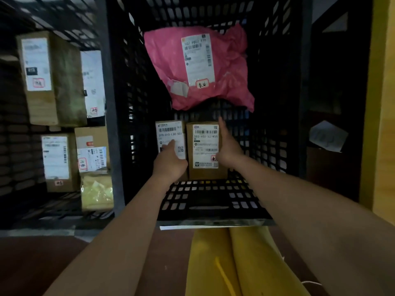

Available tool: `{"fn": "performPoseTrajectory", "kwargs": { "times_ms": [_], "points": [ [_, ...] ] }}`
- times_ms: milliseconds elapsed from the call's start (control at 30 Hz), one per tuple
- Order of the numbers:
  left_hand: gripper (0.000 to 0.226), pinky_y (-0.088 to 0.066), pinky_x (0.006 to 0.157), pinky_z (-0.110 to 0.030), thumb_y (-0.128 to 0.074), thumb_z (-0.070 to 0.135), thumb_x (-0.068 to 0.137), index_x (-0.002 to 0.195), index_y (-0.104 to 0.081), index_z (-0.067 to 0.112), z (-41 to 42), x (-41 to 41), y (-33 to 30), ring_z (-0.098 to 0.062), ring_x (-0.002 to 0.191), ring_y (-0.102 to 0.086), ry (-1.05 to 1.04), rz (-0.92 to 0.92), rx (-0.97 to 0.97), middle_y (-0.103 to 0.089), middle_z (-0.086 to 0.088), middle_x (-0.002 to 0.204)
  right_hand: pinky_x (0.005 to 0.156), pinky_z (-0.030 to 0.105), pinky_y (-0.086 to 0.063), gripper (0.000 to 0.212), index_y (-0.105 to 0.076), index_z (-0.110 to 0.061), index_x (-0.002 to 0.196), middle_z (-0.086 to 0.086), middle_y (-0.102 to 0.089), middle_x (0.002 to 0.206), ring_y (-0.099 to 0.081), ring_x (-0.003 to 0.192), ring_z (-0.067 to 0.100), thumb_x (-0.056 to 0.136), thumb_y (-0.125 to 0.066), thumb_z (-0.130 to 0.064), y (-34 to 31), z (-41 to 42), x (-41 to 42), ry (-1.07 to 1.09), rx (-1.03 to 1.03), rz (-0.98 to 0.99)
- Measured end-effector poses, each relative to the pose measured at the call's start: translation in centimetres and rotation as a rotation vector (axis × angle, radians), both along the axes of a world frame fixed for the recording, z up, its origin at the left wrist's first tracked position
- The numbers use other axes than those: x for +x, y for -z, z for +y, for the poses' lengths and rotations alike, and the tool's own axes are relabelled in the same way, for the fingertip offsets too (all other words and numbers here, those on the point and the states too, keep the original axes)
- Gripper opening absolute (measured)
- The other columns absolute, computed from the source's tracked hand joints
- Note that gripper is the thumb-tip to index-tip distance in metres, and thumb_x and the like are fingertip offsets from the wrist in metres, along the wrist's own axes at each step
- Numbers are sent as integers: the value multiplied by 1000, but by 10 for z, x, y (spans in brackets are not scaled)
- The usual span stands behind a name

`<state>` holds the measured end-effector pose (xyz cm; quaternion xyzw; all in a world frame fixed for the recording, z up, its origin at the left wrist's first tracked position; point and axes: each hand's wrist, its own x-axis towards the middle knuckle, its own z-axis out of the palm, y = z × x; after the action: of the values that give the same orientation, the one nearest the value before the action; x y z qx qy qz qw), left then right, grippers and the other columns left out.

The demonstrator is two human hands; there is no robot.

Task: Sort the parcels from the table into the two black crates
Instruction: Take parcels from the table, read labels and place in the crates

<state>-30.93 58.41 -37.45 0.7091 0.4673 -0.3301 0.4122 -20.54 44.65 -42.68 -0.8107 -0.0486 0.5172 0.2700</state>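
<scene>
Your left hand (170,161) lies flat on one box (171,138), fingers spread. Your right hand (227,146), fingers straight, presses the neighbouring box (205,146) sideways, probably packing both tight against the crate's (213,201) near wall.

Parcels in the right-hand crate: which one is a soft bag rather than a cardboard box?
The pink bag at the crate's far end; the two parcels by the hands are brown cardboard boxes.

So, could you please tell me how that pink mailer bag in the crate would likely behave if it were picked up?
The pink mailer bag looks crumpled and soft, so it would probably flop and sag. Its plastic skin may be slippery. Being a bag, it is unlikely to roll.
</scene>
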Motion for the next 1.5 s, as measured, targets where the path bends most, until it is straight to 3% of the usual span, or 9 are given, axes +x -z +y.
{"fn": "performPoseTrajectory", "kwargs": {
  "times_ms": [100,200,300,400,633,833,1000,1133,1500],
  "points": [
    [78,-28,112,-28,-48,7,92,157,-7,20,3,5,-11,-24,143,-29,18,32,-106,-12,-6,162,84,27,-48,124,25,-46,147,3,0,165,-42,136,27,80,-65,8,-13,4,3,-82,-82,-52],
    [90,-28,118,-38,-55,30,75,156,-16,24,4,6,-27,-28,141,-31,81,-9,-92,-23,-13,158,94,36,-52,129,26,-52,144,8,18,163,-28,144,32,79,-66,11,-41,10,-2,-116,-143,-103],
    [85,-13,121,-48,-57,26,87,157,-8,21,3,11,-56,-36,148,-4,253,-7,69,0,-14,162,116,52,-30,127,21,-53,146,4,21,162,-4,151,30,78,-69,6,-79,11,-3,-209,-141,-198],
    [84,-2,119,-52,-55,22,94,156,1,22,0,20,-103,-36,148,14,453,-50,331,20,-9,161,119,58,-2,120,20,-49,148,3,24,161,16,149,32,82,-71,-7,-124,9,1,-354,-163,-343],
    [83,3,118,-57,-46,37,100,155,15,26,-11,57,-200,-38,147,20,627,-213,562,30,-7,158,112,62,13,108,30,-50,142,3,32,159,27,146,37,92,-65,-37,-237,-12,26,-423,-120,-753],
    [82,4,118,-56,-44,39,100,154,15,26,-41,109,-270,-38,146,21,686,-347,595,30,-7,158,114,64,9,111,28,-45,146,4,33,158,28,144,35,88,-67,-48,-318,-55,63,-334,-192,-929],
    [80,1,119,-53,-45,36,100,155,12,27,-84,155,-312,-37,147,18,736,-477,636,28,-6,159,114,67,-5,119,18,-47,150,7,10,165,3,150,40,76,-76,-54,-354,-110,105,-182,-279,-1010],
    [81,-1,120,-52,-46,36,99,155,11,26,-126,189,-330,-36,148,16,794,-522,639,26,-6,160,116,64,2,106,23,-46,148,6,19,162,15,149,36,88,-64,-51,-372,-163,144,-143,-318,-961],
    [83,-5,120,-55,-51,22,96,155,7,30,-239,298,-330,-39,148,14,791,-442,589,24,-6,160,114,66,2,99,17,-47,150,6,28,160,19,148,39,93,-63,-41,-376,-281,252,-109,-227,-862]
  ]
}}
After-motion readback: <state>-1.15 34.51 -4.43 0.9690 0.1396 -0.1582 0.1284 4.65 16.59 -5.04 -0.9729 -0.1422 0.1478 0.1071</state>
